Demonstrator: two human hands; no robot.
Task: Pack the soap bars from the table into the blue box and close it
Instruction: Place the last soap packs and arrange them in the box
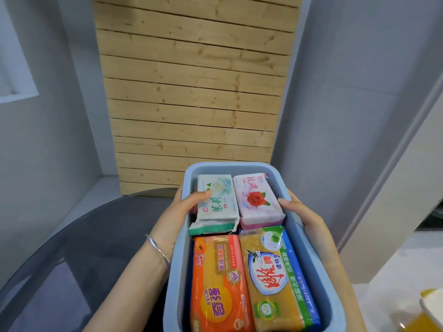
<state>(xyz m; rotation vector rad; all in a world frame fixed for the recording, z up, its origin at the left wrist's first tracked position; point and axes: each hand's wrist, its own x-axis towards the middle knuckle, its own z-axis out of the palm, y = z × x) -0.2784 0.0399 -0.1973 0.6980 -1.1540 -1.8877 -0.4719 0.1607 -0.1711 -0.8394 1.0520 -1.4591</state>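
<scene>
The blue box (309, 257) is held up close in front of me, open, with no lid on it. Inside lie several wrapped soap bars: a white and green one (217, 207) at the far left, a pink rose one (256, 200) at the far right, an orange one (218, 283) near left, and a yellow one (275, 276) near right. My left hand (177, 212) grips the box's left wall, thumb resting on the white and green bar. My right hand (297, 209) grips the right wall, thumb by the pink bar.
A dark round glass table (72, 248) lies below at the left. A wooden slat panel (191, 92) leans on the grey wall ahead. A white and yellow object (431, 307) shows at the bottom right edge.
</scene>
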